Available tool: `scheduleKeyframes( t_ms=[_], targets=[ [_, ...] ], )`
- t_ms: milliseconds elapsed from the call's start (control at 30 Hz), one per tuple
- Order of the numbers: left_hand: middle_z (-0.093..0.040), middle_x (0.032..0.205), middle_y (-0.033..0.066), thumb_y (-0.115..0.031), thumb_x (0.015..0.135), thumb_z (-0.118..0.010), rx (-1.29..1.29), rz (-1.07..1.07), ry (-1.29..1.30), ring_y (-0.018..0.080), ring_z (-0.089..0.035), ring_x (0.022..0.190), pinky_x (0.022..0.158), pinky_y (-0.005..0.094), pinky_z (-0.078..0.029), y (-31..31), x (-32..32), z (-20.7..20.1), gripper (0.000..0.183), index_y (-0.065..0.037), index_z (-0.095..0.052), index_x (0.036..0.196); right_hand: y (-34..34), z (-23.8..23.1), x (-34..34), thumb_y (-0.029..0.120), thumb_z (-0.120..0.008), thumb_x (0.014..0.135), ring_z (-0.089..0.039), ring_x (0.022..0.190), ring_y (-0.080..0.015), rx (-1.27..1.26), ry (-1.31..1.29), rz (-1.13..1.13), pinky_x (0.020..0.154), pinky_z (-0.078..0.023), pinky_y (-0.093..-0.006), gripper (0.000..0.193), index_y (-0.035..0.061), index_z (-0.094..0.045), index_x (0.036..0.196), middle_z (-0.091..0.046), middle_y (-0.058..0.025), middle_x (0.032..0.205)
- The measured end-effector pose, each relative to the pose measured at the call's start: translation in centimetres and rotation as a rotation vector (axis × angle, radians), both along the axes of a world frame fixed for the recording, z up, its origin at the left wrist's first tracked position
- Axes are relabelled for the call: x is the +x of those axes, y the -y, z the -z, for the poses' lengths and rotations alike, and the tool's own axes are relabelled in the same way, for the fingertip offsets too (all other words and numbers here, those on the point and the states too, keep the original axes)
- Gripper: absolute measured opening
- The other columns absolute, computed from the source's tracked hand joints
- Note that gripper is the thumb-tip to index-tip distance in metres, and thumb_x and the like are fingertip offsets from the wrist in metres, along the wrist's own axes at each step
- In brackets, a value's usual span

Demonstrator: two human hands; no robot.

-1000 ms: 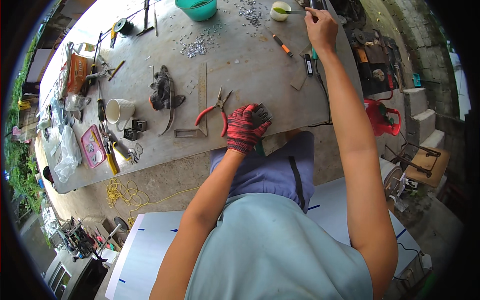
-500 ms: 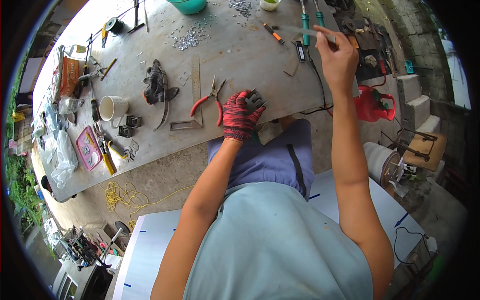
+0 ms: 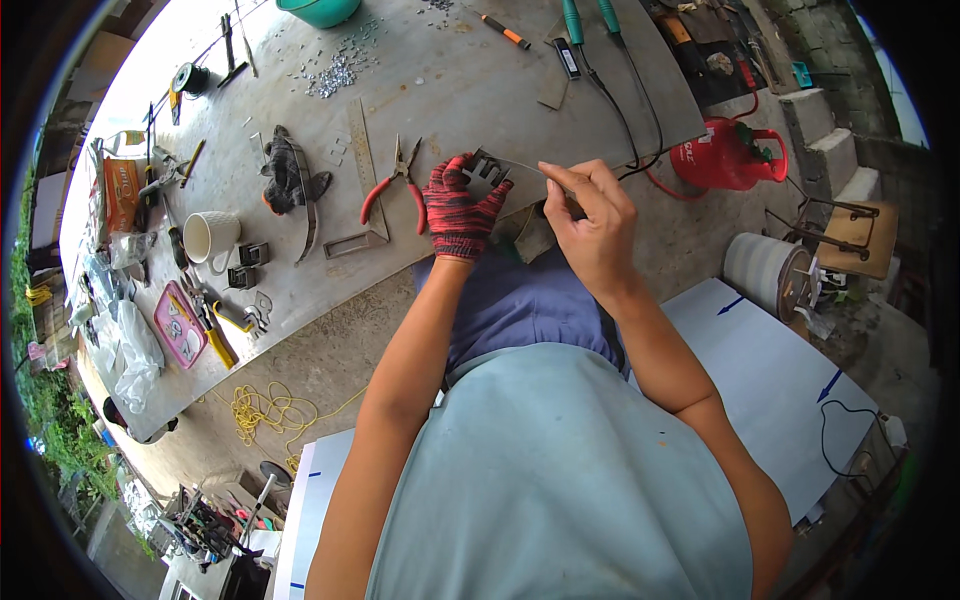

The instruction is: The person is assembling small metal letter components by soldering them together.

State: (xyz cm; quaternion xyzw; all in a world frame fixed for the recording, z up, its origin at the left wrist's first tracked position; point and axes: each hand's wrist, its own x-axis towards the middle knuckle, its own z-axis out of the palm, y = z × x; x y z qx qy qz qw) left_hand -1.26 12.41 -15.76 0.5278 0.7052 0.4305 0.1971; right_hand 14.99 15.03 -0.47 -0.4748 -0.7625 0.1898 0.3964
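My left hand [image 3: 462,213], in a red-and-black knit glove, is closed round a small dark metal bracket [image 3: 490,168] with slots and prongs, at the table's front edge. My bare right hand [image 3: 592,222] pinches a thin, thin-edged metal strip [image 3: 522,163] between thumb and forefinger. The strip's far end reaches the top of the bracket; whether they touch, I cannot tell. Just left of the glove lie red-handled pliers [image 3: 397,182], jaws pointing away. A metal try square [image 3: 366,190] lies beside them.
Two green-handled irons [image 3: 574,22] with black cords lie at the table's far right. Small metal pieces [image 3: 335,75] are scattered near a green bowl [image 3: 320,8]. Leftward are a dark glove [image 3: 290,180], a white mug [image 3: 210,237] and two more brackets [image 3: 243,277]. A red gas cylinder [image 3: 722,155] stands right.
My right hand has come down and left from beside the green-handled irons, bringing the strip to the bracket. My left hand keeps its hold, with the bracket's slots now turned more into view.
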Motion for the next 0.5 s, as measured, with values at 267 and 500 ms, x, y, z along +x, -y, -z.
scheduleKeyframes(
  t_ms=[267, 500],
  targets=[
    [-0.064, 0.118, 0.0137, -0.034, 0.067, -0.096, -0.027, 0.005, 0.017, 0.0301, -0.065, 0.101, 0.089, 0.0441, -0.052, 0.1, -0.1, 0.3, 0.073, -0.009, -0.06, 0.125, 0.1, 1.6, -0.9, -0.006, -0.076, 0.08, -0.063, 0.075, -0.0257, 0.082, 0.092, -0.035, 0.067, -0.054, -0.0371, 0.028, 0.0024, -0.076, 0.106, -0.061, -0.0086, 0.085],
    [-0.064, 0.117, 0.014, -0.034, 0.067, -0.095, -0.026, 0.016, -0.003, 0.0319, -0.064, 0.105, 0.091, 0.0447, -0.052, 0.0, -0.2, 0.6, 0.075, -0.009, -0.058, 0.127, -0.1, 2.2, -1.2, -0.005, -0.077, 0.08, -0.063, 0.076, -0.026, 0.095, 0.094, -0.042, 0.068, -0.055, -0.0381, 0.028, 0.0024, -0.076, 0.106, -0.061, -0.0086, 0.086]
  ],
)
